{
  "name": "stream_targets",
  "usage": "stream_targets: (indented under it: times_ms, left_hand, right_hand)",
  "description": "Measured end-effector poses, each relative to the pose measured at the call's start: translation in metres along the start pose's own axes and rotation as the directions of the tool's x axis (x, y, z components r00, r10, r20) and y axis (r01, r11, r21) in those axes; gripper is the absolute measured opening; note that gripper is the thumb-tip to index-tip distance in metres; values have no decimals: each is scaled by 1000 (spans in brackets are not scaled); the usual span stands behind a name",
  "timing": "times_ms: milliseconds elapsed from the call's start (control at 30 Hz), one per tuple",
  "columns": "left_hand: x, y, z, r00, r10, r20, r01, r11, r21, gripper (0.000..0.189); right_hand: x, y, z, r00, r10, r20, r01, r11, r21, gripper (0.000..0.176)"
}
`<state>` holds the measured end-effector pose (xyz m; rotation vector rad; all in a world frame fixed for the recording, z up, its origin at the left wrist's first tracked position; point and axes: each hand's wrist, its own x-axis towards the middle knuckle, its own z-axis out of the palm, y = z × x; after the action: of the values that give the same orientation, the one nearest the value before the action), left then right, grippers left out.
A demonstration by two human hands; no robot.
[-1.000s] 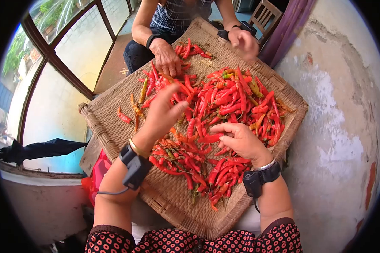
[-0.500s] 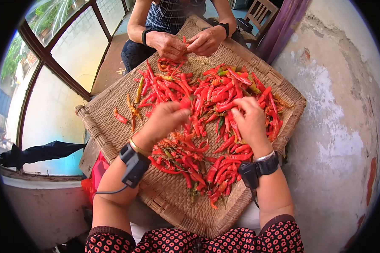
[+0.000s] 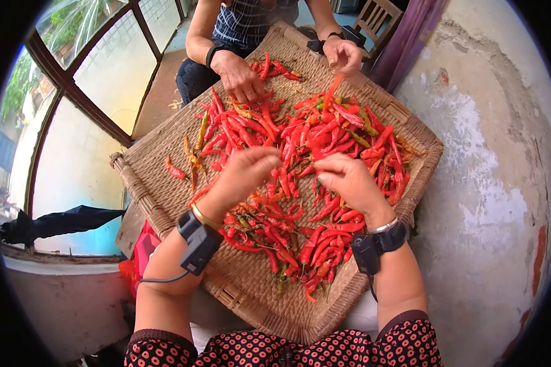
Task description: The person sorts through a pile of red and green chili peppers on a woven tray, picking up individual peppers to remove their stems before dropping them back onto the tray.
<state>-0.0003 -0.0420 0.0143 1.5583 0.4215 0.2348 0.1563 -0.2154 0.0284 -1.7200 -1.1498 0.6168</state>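
One left hand, one right hand, curled — gripping, I can't tell — could, brushing low, scatter the near chillies.

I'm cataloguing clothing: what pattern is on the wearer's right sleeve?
The right sleeve has coral-pink rings on black; the head view shows it.

Head view: single camera worn on the head, facing forward and down.
Woven tray: near, spanning mid-frame.
Patterned sleeves: nearest, lower edge of frame.
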Motion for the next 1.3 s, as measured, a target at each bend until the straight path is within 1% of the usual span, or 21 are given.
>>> stream_targets:
  times_ms: [133, 167, 267, 333, 400, 467, 500, 633, 700, 733, 800, 833, 867, 933, 1000, 1067, 1100, 1133, 1200, 1267, 1300]
  left_hand:
    - [-13, 6, 24, 966, -143, 214, 130, 989, 75, 32]
    - [-14, 0, 29, 978, -47, 205, 71, 991, -113, 27]
    - [-13, 1, 23, 968, -158, 197, 171, 984, -51, 22]
    - [-11, 6, 15, 972, -173, 161, 182, 983, -38, 20]
    - [-6, 10, 3, 988, -154, -17, 154, 988, -32, 19]
    - [3, 5, -12, 989, -81, -127, 79, 997, -19, 20]
    - [5, 6, -18, 978, -80, -193, 77, 997, -24, 20]
    - [9, 12, -31, 941, -63, -333, 36, 996, -86, 20]
    - [12, 8, -42, 929, -36, -368, 6, 997, -81, 19]
    - [13, 4, -46, 927, -37, -372, 9, 997, -77, 19]
    - [14, 1, -52, 910, -56, -411, -38, 976, -215, 19]
    - [17, -6, -60, 911, -57, -408, -65, 958, -280, 17]
    - [19, -8, -62, 910, -57, -411, -63, 959, -275, 17]
    - [21, -8, -62, 875, -56, -481, -278, 756, -593, 16]
    - [23, -13, -65, 863, -37, -505, -319, 735, -599, 18]
    - [23, -16, -66, 748, -195, -634, -417, 604, -679, 22]
    - [21, -12, -62, 724, -246, -644, -396, 616, -681, 31]
    - [19, -11, -57, 725, -246, -643, -395, 618, -680, 31]
    - [14, -9, -42, 850, -121, -513, -221, 802, -555, 40]
    - [7, 0, -19, 975, 4, -221, -76, 946, -316, 31]
    - [-2, 9, -5, 996, 78, -42, -82, 989, -121, 30]
  right_hand:
    - [-7, -9, 14, 925, -169, 340, 178, 984, 4, 25]
    - [-8, -10, 17, 896, -211, 390, 241, 970, -28, 25]
    - [-9, -14, 16, 868, -181, 462, 200, 980, 6, 24]
    - [-7, -9, 7, 885, -157, 439, 201, 978, -55, 23]
    - [-3, 3, -3, 976, -109, 191, 175, 909, -379, 22]
    - [-1, 11, -10, 994, -105, -37, 72, 859, -507, 22]
    - [0, 16, -14, 982, -185, -34, 130, 802, -583, 29]
    - [4, 29, -14, 986, -161, -39, 118, 849, -514, 38]
    - [4, 32, -10, 964, -265, -31, 182, 737, -651, 44]
    - [5, 32, -10, 963, -267, -30, 185, 740, -647, 44]
    - [5, 29, -10, 991, -126, 35, 116, 719, -685, 45]
    - [5, 23, -7, 994, -108, 8, 81, 695, -714, 33]
    - [5, 24, -6, 994, -110, 9, 84, 699, -710, 33]
    - [5, 28, -4, 998, -52, 38, 62, 603, -795, 20]
    - [3, 27, -4, 994, -107, 33, 92, 609, -788, 12]
    - [1, 25, -4, 995, -90, 45, 92, 637, -765, 12]
    - [1, 22, -3, 995, -89, 43, 90, 639, -763, 12]
    - [2, 17, -1, 992, -110, 65, 125, 729, -673, 13]
    - [2, 8, 2, 988, -131, 83, 155, 805, -572, 14]
    - [3, -1, 6, 988, -60, 140, 99, 951, -291, 18]
    - [3, -1, 9, 990, -30, 138, 59, 975, -214, 19]
